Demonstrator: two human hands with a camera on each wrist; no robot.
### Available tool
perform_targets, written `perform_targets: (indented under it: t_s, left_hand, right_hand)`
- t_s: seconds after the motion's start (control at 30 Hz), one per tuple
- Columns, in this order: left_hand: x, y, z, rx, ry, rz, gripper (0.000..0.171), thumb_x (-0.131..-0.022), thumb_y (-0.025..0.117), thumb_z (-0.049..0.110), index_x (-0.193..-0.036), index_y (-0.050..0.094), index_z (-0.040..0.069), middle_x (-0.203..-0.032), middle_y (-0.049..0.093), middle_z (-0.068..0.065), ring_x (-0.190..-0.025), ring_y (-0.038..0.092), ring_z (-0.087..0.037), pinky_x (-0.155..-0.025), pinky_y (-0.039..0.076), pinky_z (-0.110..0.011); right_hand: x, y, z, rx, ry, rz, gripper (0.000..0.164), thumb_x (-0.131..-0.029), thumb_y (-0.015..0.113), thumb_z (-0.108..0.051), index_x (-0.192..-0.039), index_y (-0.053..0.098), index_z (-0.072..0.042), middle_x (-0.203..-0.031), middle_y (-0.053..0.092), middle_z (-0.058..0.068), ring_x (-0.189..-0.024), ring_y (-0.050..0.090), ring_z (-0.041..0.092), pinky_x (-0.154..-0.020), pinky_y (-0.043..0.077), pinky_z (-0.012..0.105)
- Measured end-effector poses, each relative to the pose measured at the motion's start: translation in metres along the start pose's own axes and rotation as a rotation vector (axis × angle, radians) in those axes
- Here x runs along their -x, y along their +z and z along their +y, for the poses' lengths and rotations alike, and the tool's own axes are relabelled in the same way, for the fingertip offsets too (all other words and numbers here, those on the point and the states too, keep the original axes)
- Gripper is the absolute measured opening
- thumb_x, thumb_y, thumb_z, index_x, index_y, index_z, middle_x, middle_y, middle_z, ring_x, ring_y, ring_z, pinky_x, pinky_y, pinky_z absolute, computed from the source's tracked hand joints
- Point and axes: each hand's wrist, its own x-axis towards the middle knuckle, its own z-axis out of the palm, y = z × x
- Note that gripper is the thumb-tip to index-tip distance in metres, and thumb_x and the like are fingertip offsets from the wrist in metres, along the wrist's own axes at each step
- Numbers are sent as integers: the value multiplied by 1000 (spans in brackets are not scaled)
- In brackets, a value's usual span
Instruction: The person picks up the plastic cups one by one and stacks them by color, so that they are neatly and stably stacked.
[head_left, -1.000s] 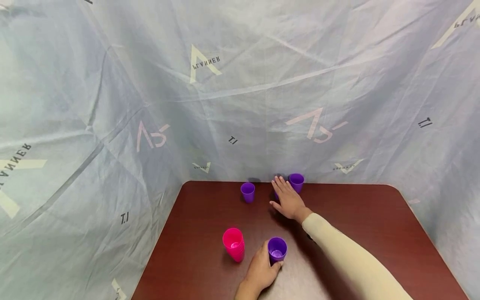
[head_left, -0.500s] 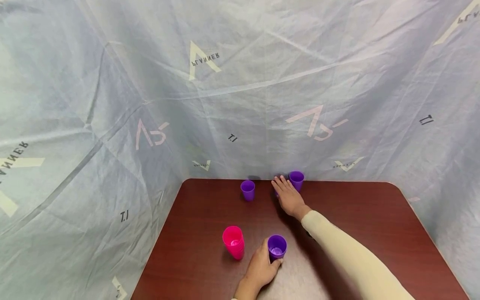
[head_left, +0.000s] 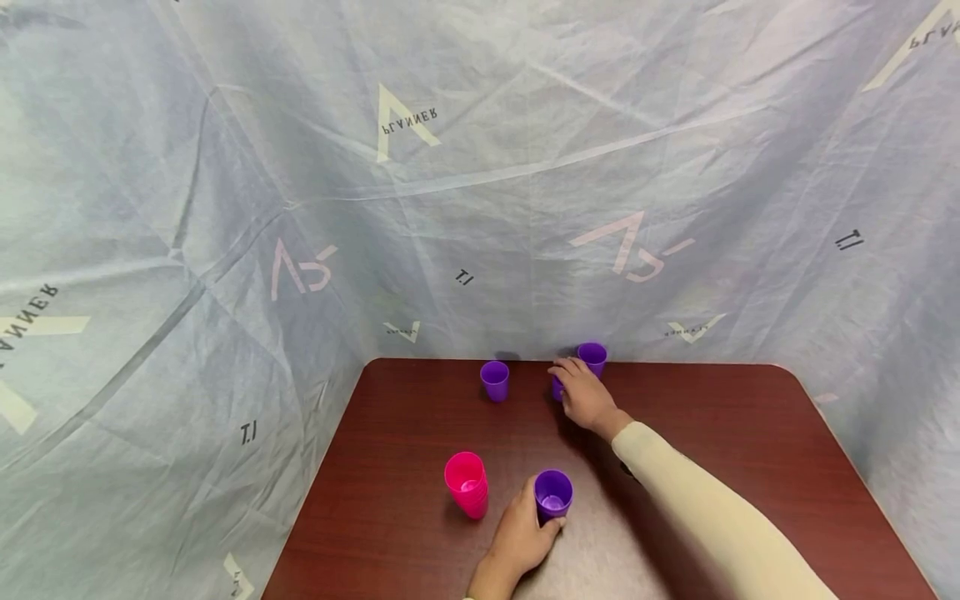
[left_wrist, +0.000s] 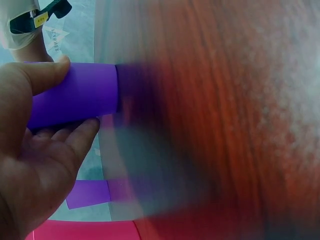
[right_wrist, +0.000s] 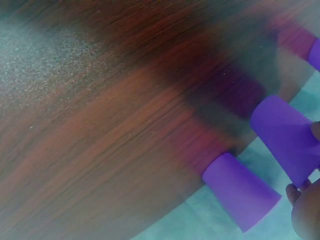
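Note:
Near the front of the table, my left hand (head_left: 521,533) grips an upright purple cup (head_left: 553,507), its thumb and fingers on opposite sides of the wall in the left wrist view. At the back, my right hand (head_left: 588,400) holds a second purple cup (head_left: 557,389), mostly hidden behind the fingers. The right wrist view shows fingertips on both sides of that cup (right_wrist: 285,135). Just beyond the right hand stands another purple cup (head_left: 592,357). One more purple cup (head_left: 495,382) is upright at the back left.
A stack of pink cups (head_left: 468,487) stands to the left of my left hand. The reddish-brown table (head_left: 720,433) ends at a grey printed cloth (head_left: 480,208) behind and at the sides.
The right hand's fingers, stretched flat over the back cup before, have curled down around it. My left hand stays on its cup.

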Motion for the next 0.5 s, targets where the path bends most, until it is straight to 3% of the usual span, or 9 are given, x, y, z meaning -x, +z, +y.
perform_targets:
  t_s: [0.3,0.5]
  left_hand:
    - [-1,-1,1,-18,10,11,71,-86,86,22,-146,51,7,-129,73,-10,-122,70,-25,-106,55,-43]
    - [-2,0,1,-7,14,12,70,-85,87,22,-144,52,8,-129,73,-9,-122,70,-25,-105,56,-43]
  right_hand:
    - [8,-20,-12,-65,54,-48,50,-102,66,-25,-148,56,-8,-152,54,15,-144,48,37,-124,39,54]
    - [13,-32,-21,-96,17,8,47,-103,62,-32,-144,59,-8,-144,58,15,-137,53,36,-122,40,54]
